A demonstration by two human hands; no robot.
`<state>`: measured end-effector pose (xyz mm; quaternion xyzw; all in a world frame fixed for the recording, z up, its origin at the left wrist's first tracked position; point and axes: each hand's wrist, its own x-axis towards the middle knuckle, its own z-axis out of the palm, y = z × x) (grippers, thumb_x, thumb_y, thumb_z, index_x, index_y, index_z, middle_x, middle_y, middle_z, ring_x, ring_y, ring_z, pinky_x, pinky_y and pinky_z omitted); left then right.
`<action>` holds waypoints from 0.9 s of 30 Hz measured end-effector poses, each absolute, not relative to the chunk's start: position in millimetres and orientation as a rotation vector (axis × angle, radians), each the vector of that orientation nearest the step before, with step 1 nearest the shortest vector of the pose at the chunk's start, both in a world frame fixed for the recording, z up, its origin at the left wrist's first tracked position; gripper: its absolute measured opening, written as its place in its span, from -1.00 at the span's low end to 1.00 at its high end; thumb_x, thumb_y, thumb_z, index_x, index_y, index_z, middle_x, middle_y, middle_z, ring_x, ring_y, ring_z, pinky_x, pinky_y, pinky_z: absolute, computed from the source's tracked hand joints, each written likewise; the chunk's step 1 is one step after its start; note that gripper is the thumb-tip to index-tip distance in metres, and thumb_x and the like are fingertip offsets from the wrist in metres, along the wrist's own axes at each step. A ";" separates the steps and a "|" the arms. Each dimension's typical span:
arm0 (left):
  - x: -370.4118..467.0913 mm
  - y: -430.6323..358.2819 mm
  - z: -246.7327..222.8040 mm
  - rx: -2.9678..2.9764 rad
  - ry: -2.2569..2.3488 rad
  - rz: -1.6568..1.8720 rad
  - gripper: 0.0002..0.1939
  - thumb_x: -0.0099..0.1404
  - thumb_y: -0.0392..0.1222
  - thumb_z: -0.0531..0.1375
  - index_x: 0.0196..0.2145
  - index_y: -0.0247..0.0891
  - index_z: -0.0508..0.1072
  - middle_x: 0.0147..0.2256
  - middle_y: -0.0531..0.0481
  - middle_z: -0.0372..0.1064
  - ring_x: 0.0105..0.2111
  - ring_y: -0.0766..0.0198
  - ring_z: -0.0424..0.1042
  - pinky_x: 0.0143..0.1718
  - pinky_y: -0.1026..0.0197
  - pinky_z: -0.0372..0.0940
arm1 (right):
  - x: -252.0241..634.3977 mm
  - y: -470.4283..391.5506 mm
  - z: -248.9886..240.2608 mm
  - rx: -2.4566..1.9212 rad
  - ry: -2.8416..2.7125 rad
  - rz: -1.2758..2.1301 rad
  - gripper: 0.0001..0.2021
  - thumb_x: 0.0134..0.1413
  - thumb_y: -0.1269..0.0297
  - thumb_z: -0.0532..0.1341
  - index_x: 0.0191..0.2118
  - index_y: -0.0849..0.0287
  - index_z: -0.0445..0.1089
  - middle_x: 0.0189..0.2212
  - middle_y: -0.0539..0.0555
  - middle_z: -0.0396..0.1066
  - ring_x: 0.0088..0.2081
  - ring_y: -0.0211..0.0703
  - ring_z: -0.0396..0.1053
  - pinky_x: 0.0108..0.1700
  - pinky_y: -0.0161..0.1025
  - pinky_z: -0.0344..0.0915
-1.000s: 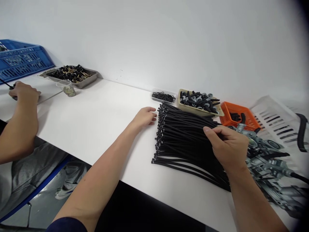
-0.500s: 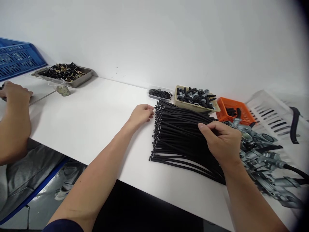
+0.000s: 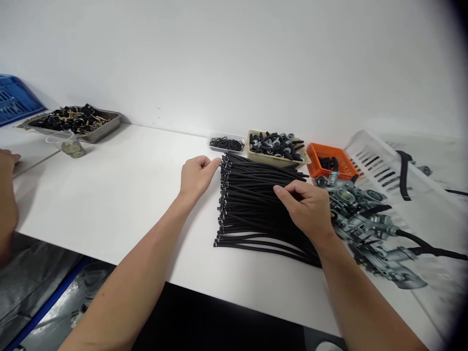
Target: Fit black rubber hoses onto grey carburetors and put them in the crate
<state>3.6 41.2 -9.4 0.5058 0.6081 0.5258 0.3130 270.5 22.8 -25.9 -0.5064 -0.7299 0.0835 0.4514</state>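
A flat row of thin black rubber hoses (image 3: 252, 195) lies side by side on the white table. Their left ends carry small metal clips (image 3: 224, 195). At the far left corner of the row, my left hand (image 3: 195, 178) has its fingers curled and its thumb tip against a hose end; whatever it pinches is too small to make out. My right hand (image 3: 307, 204) is over the right part of the hoses, thumb and fingers bent together. Its palm side is hidden, so I cannot see what lies between those fingers.
Behind the hoses stand a clear tray of black rings (image 3: 226, 144), a cream bin of parts (image 3: 278, 157) and an orange basket (image 3: 331, 161). Metal carburetors (image 3: 373, 219) and a white crate (image 3: 420, 180) are at right. A co-worker's arm (image 3: 7, 204), cup (image 3: 71, 148) and metal tray (image 3: 106, 127) are at left.
The view has swung right, so everything sits farther left in it. My left thumb has straightened toward the hose end and its fingers have curled in. The right hand keeps nearly the same pose.
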 end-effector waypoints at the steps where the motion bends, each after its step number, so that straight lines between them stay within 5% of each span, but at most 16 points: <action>1: 3.9 40.9 -9.7 1.325 1.606 1.390 -0.51 0.24 -0.10 0.30 -0.64 -0.18 0.08 -0.61 0.14 0.00 -0.54 0.36 -0.02 -0.44 0.18 -0.01 | 270.4 22.9 -26.0 -1.252 -1.805 0.210 -0.63 0.21 0.10 0.32 -0.58 0.07 0.32 -0.67 -0.09 0.21 -0.58 -0.24 0.15 -0.44 -0.19 0.12; 7: 3.5 44.6 -18.1 1.339 1.606 1.409 -0.66 -0.04 -0.42 0.16 -0.63 -0.19 0.00 -0.61 0.16 -0.09 -0.57 0.39 -0.09 -0.47 0.19 -0.12 | 268.6 22.1 -24.5 -1.248 -1.827 0.230 -0.65 0.22 0.13 0.32 -0.57 0.09 0.36 -0.65 -0.07 0.29 -0.56 -0.24 0.20 -0.41 -0.20 0.15; 18: 8.1 42.0 -16.5 1.399 1.610 1.410 -0.71 -0.09 -0.39 0.13 -0.64 -0.18 0.00 -0.61 0.14 -0.09 -0.55 0.36 -0.10 -0.46 0.17 -0.14 | 266.2 20.0 -22.4 -1.195 -1.909 0.236 -0.71 0.21 0.19 0.31 -0.53 0.10 0.41 -0.59 -0.04 0.40 -0.54 -0.22 0.28 -0.40 -0.22 0.18; 27: 8.9 43.9 -16.1 1.444 1.647 1.419 -0.58 0.10 -0.24 0.31 -0.64 -0.18 0.08 -0.61 0.14 0.04 -0.52 0.33 0.02 -0.43 0.18 -0.01 | 263.2 17.5 -22.8 -1.173 -1.938 0.222 -0.69 0.21 0.20 0.30 -0.55 0.09 0.39 -0.61 -0.05 0.38 -0.54 -0.23 0.27 -0.40 -0.21 0.17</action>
